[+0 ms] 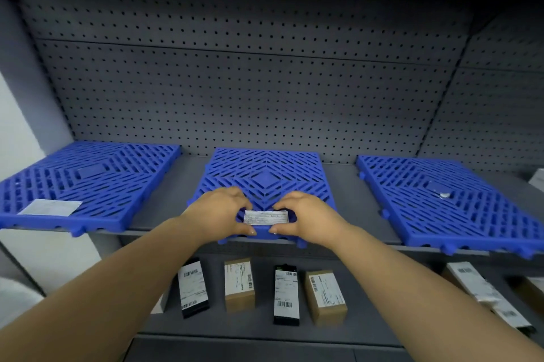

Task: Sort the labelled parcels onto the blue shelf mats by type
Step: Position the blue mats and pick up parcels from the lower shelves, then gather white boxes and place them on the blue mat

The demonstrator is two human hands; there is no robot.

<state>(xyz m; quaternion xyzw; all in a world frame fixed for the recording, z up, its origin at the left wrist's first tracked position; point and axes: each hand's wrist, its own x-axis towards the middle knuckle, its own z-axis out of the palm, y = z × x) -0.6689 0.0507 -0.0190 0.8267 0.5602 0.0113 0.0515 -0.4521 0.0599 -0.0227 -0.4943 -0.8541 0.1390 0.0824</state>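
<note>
Head view: three blue slotted mats sit side by side on the upper grey shelf (173, 202), pegboard back panel (250, 91) behind. Both hands reach to the front edge of the middle mat (266, 176). Left hand (219, 211) and right hand (303, 214) frame a small white label (265, 217) lying at the mat's front centre; fingers curled round its ends, thumbs under the mat lip, so each grip is pinching at the label edges, not spread. Text on label too blurred to read. Left mat (97, 182) has a white label (48, 207) at its front left corner. Right mat (447, 199) carries a small white scrap (445, 194) near its centre. Lower shelf (259, 329), below the arms: parcels w/ barcode labels in a row, apart from each other: black parcel (192, 288), brown carton (239, 283), black parcel (286, 294), brown carton (326, 297). Further right, a long white-labelled parcel (482, 291) lies angled, partly cut off by the right forearm
</note>
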